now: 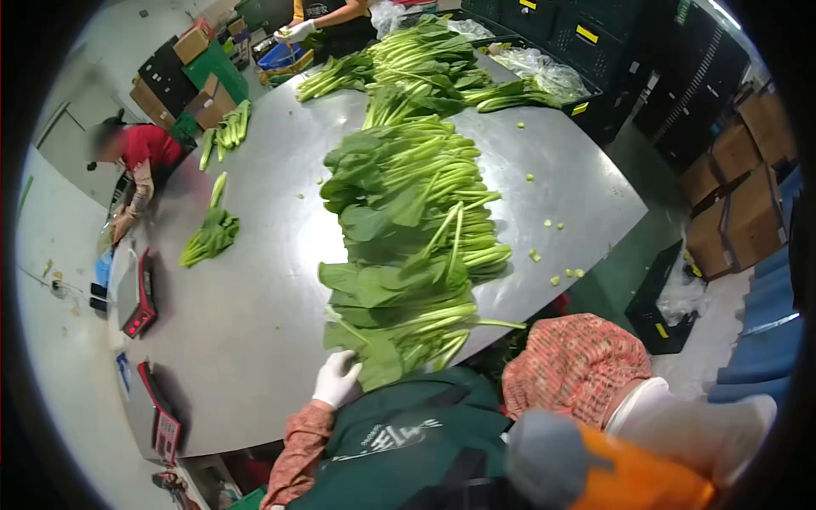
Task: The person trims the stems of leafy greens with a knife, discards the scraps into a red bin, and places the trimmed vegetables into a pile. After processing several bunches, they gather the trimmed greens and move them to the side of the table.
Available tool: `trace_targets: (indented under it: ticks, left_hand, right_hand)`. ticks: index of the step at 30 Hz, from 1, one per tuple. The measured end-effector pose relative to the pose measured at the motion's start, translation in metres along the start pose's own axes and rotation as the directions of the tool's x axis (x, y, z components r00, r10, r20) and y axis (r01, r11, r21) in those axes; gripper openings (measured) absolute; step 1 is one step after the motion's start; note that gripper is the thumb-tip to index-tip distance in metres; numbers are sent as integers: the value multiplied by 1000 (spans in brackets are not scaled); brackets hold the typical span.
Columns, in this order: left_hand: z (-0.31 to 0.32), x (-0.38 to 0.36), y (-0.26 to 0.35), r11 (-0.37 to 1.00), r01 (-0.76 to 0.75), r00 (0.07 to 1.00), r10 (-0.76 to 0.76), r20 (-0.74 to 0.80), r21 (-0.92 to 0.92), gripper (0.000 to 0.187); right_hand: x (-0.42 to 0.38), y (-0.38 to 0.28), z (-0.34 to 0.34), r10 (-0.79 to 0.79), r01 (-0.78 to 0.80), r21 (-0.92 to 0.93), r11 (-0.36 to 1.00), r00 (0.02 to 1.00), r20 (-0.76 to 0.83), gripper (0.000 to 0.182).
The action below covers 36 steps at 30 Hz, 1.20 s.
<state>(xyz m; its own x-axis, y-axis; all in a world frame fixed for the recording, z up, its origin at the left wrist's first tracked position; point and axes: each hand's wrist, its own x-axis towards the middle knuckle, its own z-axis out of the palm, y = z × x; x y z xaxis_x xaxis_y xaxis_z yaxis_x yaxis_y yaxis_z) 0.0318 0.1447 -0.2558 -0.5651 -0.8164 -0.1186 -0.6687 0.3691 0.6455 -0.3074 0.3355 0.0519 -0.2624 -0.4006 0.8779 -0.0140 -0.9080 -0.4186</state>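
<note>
Leafy green vegetables [408, 195] lie in a long row down the metal table, with pale stems mostly pointing right. At the near end of the row, my left hand [337, 380], in a white glove, has its fingers curled at the edge of a broad leaf. My right arm, in a patterned sleeve, reaches to the lower right. Beyond its white cuff, my right hand [718, 425] is a pale blur, its fingers not readable. Near it is a blurred orange and grey object [642, 467]; whether I hold it cannot be seen.
Two red-edged scales [144, 293] stand on the left of the metal table [255, 340]. Smaller bunches [208, 234] lie at left. A co-worker in red [153, 149] is at the left edge, another at the far side. Dark crates [552, 42] and cardboard boxes [735, 225] stand beyond and right.
</note>
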Motion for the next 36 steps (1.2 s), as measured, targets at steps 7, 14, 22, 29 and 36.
trace_targets:
  ticks: [7,14,22,29,36]
  left_hand:
    - [3,0,7,994,7,997,-15,-73,-107,29]
    - [4,10,1,991,37,997,-45,-63,-129,28]
    - [-1,4,13,979,78,995,-88,-47,-189,26]
    - [4,6,1,990,24,995,-37,-91,-139,24]
    - [9,2,7,983,48,995,-62,-72,-179,23]
  right_hand:
    - [7,4,-3,-24,25,-53,998,999,29,16]
    - [11,1,1,-57,60,-70,996,997,49,16]
    - [9,10,1,-28,32,-99,995,999,41,18]
    - [14,17,3,-18,20,-105,994,999,27,19]
    - [18,22,5,41,-34,-106,994,998,57,21]
